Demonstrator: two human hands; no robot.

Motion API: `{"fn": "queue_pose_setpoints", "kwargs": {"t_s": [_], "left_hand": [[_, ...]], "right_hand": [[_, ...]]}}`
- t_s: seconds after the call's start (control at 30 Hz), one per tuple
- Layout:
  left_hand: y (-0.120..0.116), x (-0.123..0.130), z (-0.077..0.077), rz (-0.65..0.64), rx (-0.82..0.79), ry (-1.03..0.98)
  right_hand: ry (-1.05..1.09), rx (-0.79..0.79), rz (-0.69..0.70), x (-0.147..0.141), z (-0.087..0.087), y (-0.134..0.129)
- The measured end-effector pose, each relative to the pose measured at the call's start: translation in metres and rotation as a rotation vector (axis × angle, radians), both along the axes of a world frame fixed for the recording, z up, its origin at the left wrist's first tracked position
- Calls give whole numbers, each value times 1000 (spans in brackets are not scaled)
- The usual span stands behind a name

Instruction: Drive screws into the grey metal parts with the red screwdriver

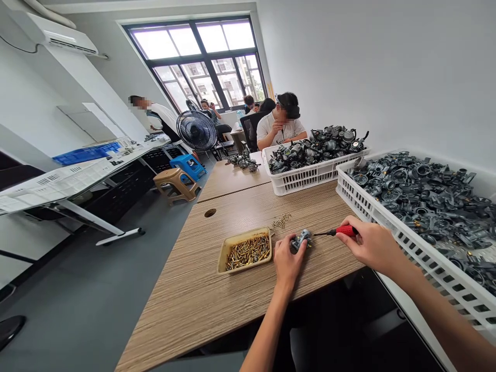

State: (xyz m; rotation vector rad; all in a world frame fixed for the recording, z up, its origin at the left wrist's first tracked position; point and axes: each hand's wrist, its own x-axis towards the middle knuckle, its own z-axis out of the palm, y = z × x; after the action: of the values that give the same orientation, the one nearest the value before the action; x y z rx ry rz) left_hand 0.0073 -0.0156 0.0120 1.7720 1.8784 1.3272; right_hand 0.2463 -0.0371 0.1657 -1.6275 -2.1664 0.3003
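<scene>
On the wooden table, my left hand (287,260) grips a small grey metal carburetor body (301,238) between thumb and fingers. My right hand (372,246) is closed around the red handle of a screwdriver (344,231). Its dark shaft points left, with the tip at or just beside the right side of the carburetor body; whether they touch I cannot tell. Left of my left hand stands a beige tray (220,261) of small brass parts. Some loose brass parts (282,221) lie on the table behind the tray.
Two white plastic crates, one at the back (306,178) and one at the right (391,223), hold heaps of metal parts. More parts (245,161) lie at the table's far end, where a person (282,124) sits. A fan (197,130) and stools (176,183) stand left.
</scene>
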Motion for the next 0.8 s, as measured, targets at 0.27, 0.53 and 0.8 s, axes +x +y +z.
{"fn": "queue_pose_setpoints", "kwargs": {"t_s": [0.27,0.53,0.8], "left_hand": [[7,-3,-7,-9,15,33],[0,-1,2,18,133,28],[2,0,-2,-70,71,85]], "right_hand": [[48,-50,55,-6,6,-5],[70,-55,132,-10,6,-8],[94,-58,236,-8,0,-5]]}}
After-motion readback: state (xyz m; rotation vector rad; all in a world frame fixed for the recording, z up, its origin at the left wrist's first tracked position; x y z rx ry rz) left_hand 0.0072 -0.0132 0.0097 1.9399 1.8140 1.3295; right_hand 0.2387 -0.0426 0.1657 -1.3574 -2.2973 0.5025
